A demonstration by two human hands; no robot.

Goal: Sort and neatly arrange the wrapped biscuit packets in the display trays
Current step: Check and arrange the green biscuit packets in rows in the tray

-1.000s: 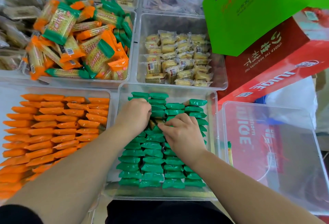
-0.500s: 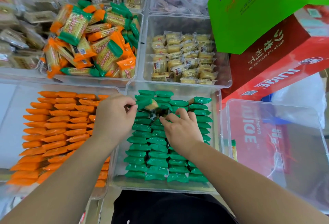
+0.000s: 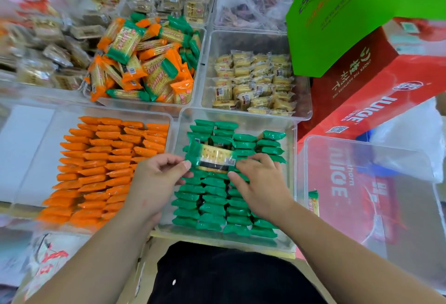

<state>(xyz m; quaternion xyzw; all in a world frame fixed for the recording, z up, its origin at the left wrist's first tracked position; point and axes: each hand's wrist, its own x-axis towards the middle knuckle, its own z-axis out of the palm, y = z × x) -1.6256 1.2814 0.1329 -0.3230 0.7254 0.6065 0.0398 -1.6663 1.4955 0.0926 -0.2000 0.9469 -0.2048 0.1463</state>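
Your left hand (image 3: 156, 178) pinched one end, your right hand (image 3: 261, 184) gripped the other, of a green packet (image 3: 212, 159) over the green rows (image 3: 212, 209) in the near tray (image 3: 241, 116), label blurred. At two o'clock, a red box (image 3: 376, 101) read "JUICE".

A green packet (image 3: 211, 159), its clear window showing pale crackers and a dark strip along the near edge, is lying flat and crosswise just above the green rows (image 3: 212, 202), with the left hand (image 3: 156, 178) and right hand (image 3: 260, 183) pinching its ends. Those rows are standing on edge in columns, filling the middle tray (image 3: 293, 163). Orange rows (image 3: 103, 166) are packing the left tray (image 3: 169, 120) likewise. Behind them, a mixed pile (image 3: 144, 62) of orange and green packets is lying jumbled in the far tray (image 3: 200, 74).
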